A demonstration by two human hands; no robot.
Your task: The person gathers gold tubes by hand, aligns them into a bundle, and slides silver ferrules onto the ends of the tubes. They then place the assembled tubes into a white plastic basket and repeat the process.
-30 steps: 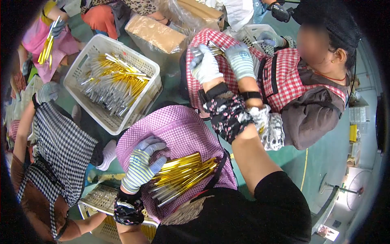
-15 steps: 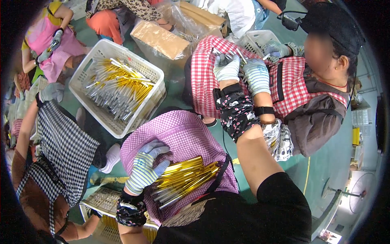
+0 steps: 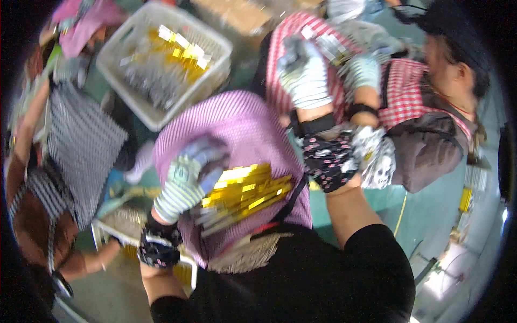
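The picture is blurred by motion. My left hand (image 3: 188,177), in a striped glove, grips the end of a bundle of gold sticks (image 3: 245,191) lying across my purple checked apron (image 3: 237,129). My right hand (image 3: 308,81), in a pale glove with a dark patterned sleeve cover, is stretched forward over the lap of a person in a red checked apron (image 3: 409,91). It lies beside that person's gloved hand (image 3: 363,72). Silvery pieces (image 3: 328,46) show just beyond my fingers; whether I hold any is hidden by the blur.
A white basket (image 3: 212,40) of gold and silver sticks stands ahead on the left. A second basket (image 3: 105,237) sits low by my left knee. A person in black-and-white check (image 3: 81,145) crouches at the left. A cardboard box (image 3: 237,13) lies at the top.
The view has swung and blurred. My right hand has shifted left and nearer beside the other person's glove. My left hand stays on the gold bundle.
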